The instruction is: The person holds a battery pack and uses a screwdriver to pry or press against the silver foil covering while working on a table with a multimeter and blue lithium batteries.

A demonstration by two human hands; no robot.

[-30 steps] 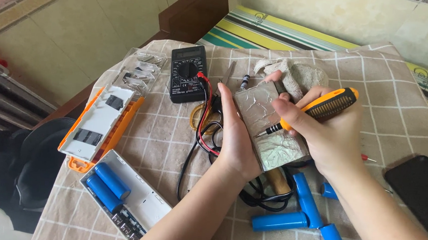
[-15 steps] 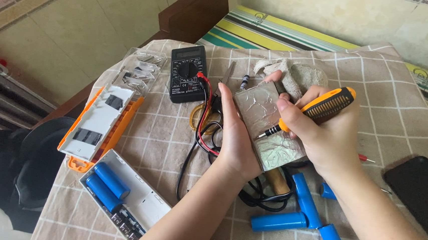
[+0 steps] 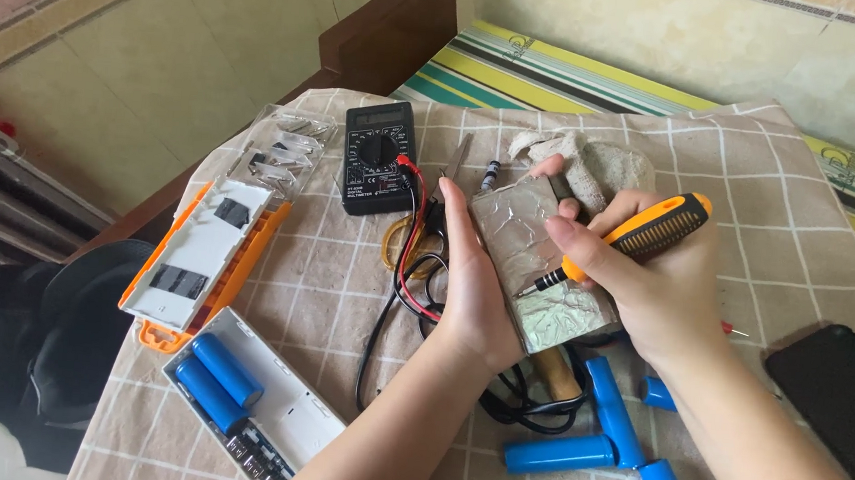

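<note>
Gripping a flat silver foil-wrapped rectangular pack [image 3: 536,268] edgewise in left hand [image 3: 470,283]; pinching an orange-and-black-handled screwdriver [image 3: 628,242] in right hand [image 3: 660,286], tip touching foil at seven o'clock from that grip.

Single head-worn view, looking steeply down and forward over a checked tablecloth [image 3: 344,284] from close range. Both forearms enter from the lower edge; the left hand [image 3: 474,293] and right hand [image 3: 656,276] sit near frame centre.
</note>
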